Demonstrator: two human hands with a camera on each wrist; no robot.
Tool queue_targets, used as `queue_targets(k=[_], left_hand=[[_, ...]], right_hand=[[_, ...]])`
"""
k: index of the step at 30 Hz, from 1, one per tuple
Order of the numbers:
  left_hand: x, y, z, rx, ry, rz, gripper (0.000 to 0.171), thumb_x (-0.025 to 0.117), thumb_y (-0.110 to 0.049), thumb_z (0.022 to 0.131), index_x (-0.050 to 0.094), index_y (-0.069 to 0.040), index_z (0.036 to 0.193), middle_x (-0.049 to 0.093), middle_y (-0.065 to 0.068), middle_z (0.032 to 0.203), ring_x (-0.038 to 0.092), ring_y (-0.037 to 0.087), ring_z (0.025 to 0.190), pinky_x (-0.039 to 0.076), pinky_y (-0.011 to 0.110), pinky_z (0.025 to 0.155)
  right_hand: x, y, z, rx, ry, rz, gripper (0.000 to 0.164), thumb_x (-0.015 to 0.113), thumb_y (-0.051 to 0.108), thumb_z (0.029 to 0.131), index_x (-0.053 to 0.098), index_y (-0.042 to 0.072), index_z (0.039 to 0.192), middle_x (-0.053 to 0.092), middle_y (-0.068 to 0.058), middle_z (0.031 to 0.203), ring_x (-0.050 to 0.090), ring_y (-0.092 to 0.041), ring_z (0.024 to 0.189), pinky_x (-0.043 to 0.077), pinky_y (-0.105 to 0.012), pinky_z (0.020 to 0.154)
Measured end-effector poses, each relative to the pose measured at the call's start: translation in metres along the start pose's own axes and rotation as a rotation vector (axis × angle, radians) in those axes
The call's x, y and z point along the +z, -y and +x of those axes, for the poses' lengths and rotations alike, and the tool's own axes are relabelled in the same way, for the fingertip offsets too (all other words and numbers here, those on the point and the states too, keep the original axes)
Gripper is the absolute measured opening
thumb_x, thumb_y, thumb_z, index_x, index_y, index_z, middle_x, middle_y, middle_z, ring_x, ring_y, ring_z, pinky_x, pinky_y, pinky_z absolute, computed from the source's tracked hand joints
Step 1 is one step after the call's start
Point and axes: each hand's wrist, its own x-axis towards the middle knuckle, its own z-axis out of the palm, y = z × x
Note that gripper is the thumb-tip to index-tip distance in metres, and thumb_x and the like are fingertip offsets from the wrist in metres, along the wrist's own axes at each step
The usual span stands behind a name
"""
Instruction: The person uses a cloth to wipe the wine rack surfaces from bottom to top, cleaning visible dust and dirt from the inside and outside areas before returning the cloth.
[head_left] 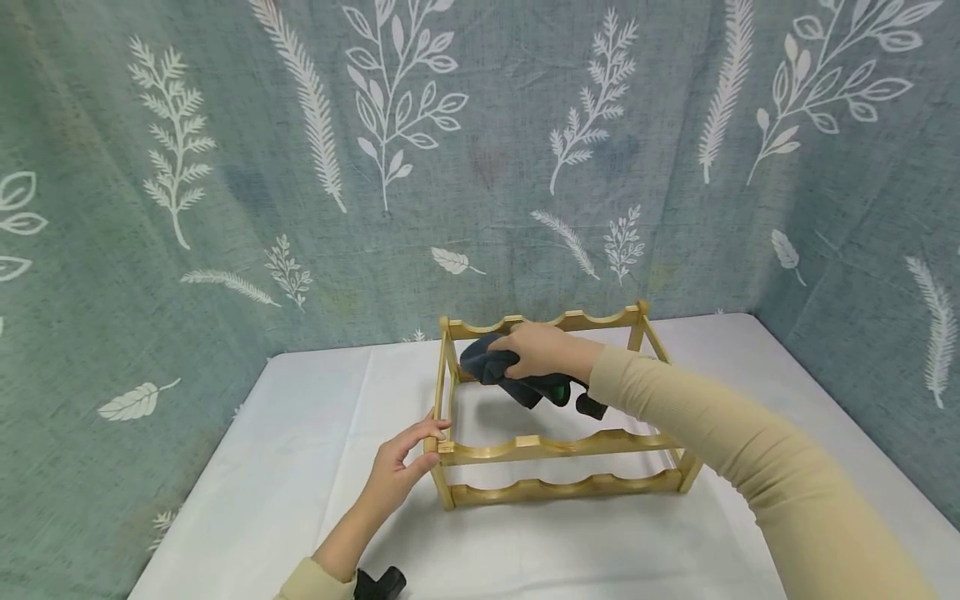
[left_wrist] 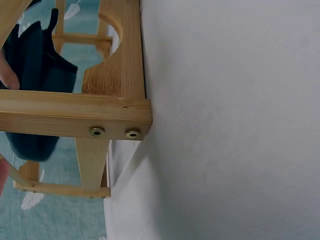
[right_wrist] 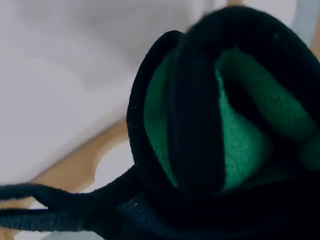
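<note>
A wooden wine rack (head_left: 528,448) with scalloped rails stands on the white cloth. My left hand (head_left: 401,467) holds its near left corner, thumb at the front and fingers over the top. Inside the rack frame, my right hand (head_left: 543,350) grips a bunched dark navy fabric piece (head_left: 483,362) by its upper part. In the right wrist view its soft green lining (right_wrist: 245,140) shows between thick dark edges, with a strap (right_wrist: 55,205) trailing to the left. The left wrist view shows the fabric (left_wrist: 55,75) hanging behind the rack's end bar (left_wrist: 55,112).
The white-covered table (head_left: 300,467) reaches back to a blue-green curtain (head_left: 487,167) with white leaf prints, which also closes off both sides. A black wrist mount (head_left: 381,583) sits at my left wrist, and another dark one (head_left: 591,407) hangs below my right wrist.
</note>
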Motion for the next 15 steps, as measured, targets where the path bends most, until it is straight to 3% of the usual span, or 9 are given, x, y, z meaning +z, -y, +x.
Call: queue_targets(k=[6, 15], left_hand=[[0.002, -0.024, -0.008, 0.018, -0.018, -0.019, 0.019, 0.058, 0.002, 0.072, 0.053, -0.008, 0.087, 0.055, 0.016, 0.104, 0.036, 0.035, 0.112, 0.027, 0.02, 0.094], [0.005, -0.031, -0.013, 0.062, -0.032, -0.058, 0.017, 0.058, 0.002, 0.072, 0.053, -0.006, 0.087, 0.055, 0.016, 0.104, 0.037, 0.036, 0.111, 0.027, 0.021, 0.095]], right_hand=[[0.03, 0.013, 0.01, -0.065, -0.001, -0.112, 0.047, 0.054, 0.036, 0.078, 0.041, 0.026, 0.122, 0.053, -0.003, 0.101, 0.052, -0.016, 0.085, 0.044, -0.03, 0.068], [0.058, 0.02, 0.035, -0.06, 0.05, -0.224, 0.048, 0.055, 0.036, 0.078, 0.04, 0.027, 0.123, 0.05, -0.005, 0.11, 0.049, -0.019, 0.097, 0.043, -0.032, 0.078]])
